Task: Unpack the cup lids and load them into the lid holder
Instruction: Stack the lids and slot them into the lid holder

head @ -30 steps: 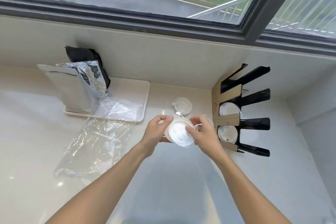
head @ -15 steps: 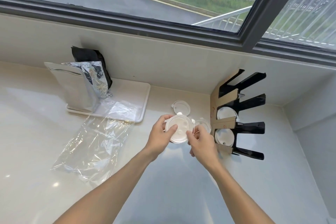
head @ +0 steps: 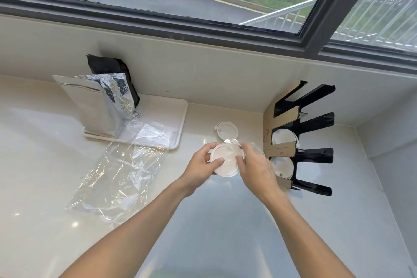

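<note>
A stack of white cup lids (head: 225, 161) hangs just above the counter, gripped from both sides. My left hand (head: 203, 166) holds its left rim with the thumb across the face. My right hand (head: 255, 168) pinches its right rim and hides part of another lid behind it. One loose white lid (head: 226, 131) lies flat on the counter just beyond. The black and cardboard lid holder (head: 302, 137) stands to the right against the wall, with white lids (head: 283, 136) in one middle slot and more lids (head: 282, 166) in the slot below.
An empty clear plastic wrapper (head: 119, 178) lies crumpled on the counter at the left. Behind it, a white tray (head: 167, 119) carries a silver foil pouch (head: 97, 106) and a black bag (head: 112, 70). A window ledge runs along the back wall.
Both hands with the lid stack shifted slightly; the stack turned from tilted toward me to facing more upward. My right fingers moved along its right rim.
</note>
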